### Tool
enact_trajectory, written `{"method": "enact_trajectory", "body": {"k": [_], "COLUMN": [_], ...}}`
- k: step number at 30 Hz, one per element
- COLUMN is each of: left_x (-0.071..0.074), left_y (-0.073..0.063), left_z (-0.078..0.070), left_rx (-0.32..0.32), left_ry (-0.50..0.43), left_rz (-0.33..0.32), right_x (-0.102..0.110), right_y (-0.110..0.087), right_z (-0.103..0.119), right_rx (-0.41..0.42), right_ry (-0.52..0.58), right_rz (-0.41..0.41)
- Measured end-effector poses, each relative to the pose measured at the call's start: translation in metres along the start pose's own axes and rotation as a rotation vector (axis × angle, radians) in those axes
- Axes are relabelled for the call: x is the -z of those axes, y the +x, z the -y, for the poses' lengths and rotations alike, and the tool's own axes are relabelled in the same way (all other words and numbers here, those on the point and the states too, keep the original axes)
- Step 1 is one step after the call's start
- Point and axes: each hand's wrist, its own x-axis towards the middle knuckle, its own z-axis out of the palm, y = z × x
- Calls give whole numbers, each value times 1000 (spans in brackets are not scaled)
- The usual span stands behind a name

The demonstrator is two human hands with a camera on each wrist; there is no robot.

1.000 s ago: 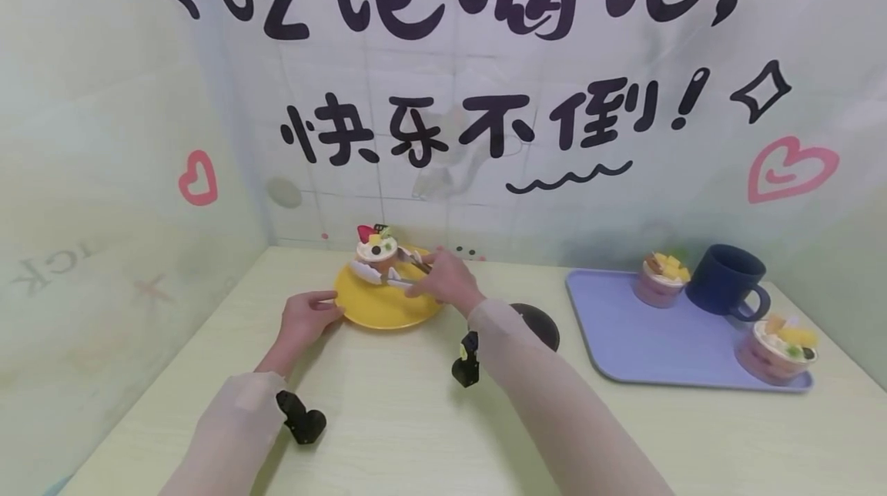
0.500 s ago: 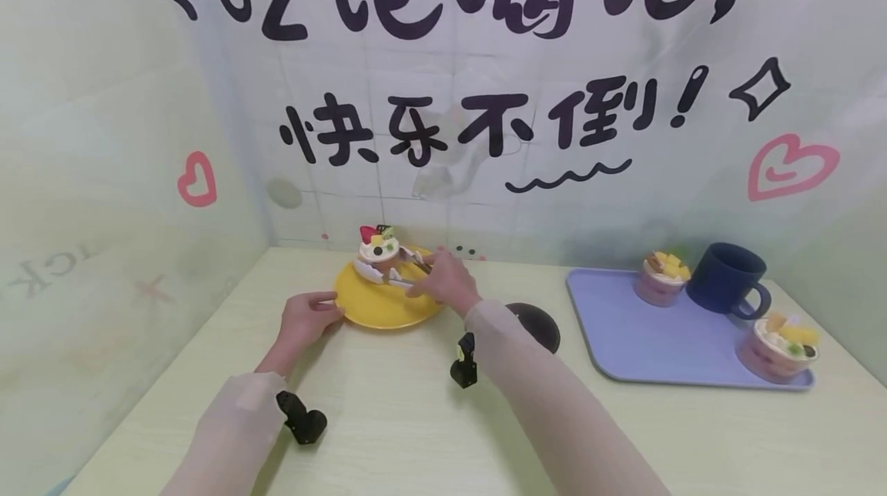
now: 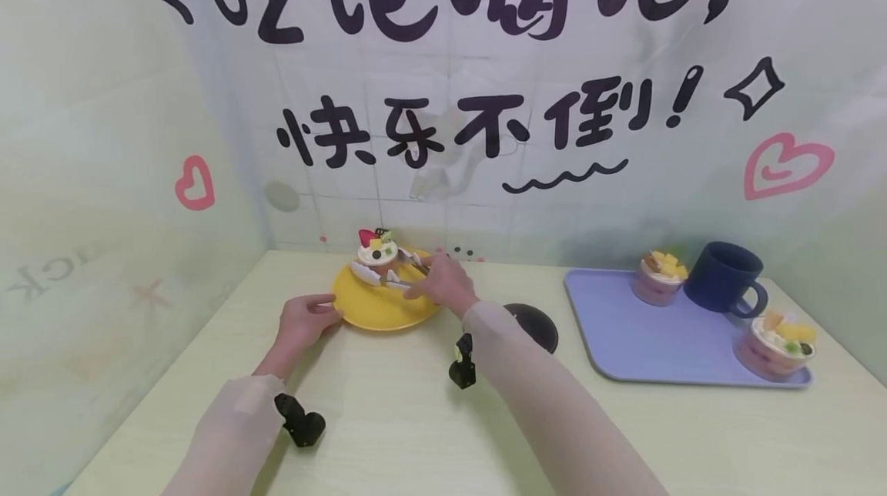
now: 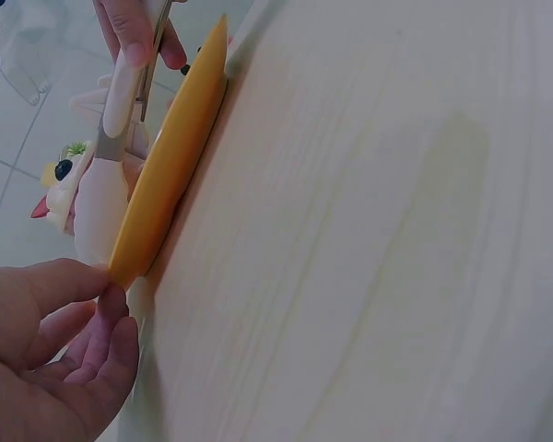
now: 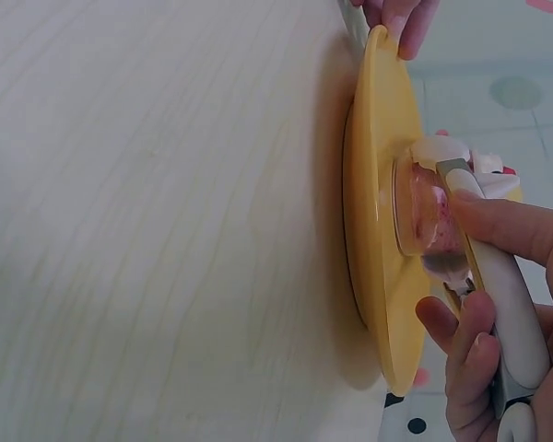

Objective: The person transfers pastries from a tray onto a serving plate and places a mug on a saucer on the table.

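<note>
In the head view my left hand [image 3: 305, 320] pinches the left rim of a yellow plate [image 3: 381, 315]; the left wrist view shows the thumb and fingertips on the plate's edge [image 4: 170, 175]. My right hand [image 3: 446, 283] grips white-handled tongs [image 5: 507, 308]. Their white tips lie on either side of a fruit-topped dessert cup [image 3: 377, 253] at the back of the plate. Pink layers show through the clear wall of the dessert cup [image 5: 429, 207], which appears to stand upright on the plate. Whether both tips touch it I cannot tell.
A dark round dish [image 3: 533, 326] sits partly behind my right sleeve. On the right, a blue-purple tray [image 3: 644, 342] bears a navy mug [image 3: 721, 280] and two more dessert cups, one at the back [image 3: 660, 279] and one at the front corner [image 3: 776, 346]. A printed curtain hangs behind.
Over the last half second the near tip of the tongs has shifted slightly left, away from the dessert cup. Both hands stay in nearly the same place; the head view has drifted a little.
</note>
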Motion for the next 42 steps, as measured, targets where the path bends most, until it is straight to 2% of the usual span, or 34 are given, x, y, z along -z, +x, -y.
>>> {"method": "enact_trajectory", "body": {"k": [13,24,35,42], "left_x": [1,2,0,-1], "left_y": [1,2,2,2], "left_z": [4,5,4,3], "left_rx": [4,9,-8,-4], "left_ry": [1,7,18,17], "left_rz": [-8,-4,2,1], "right_x": [1,2,6,7], "right_y": [-3,-3,-7,-8], "right_z": [0,-4,-11,-12], "right_rx": [-1,-5,25,33], "right_ry": [15,-15,-112,-116], "right_rz": [28,36,3,4]}}
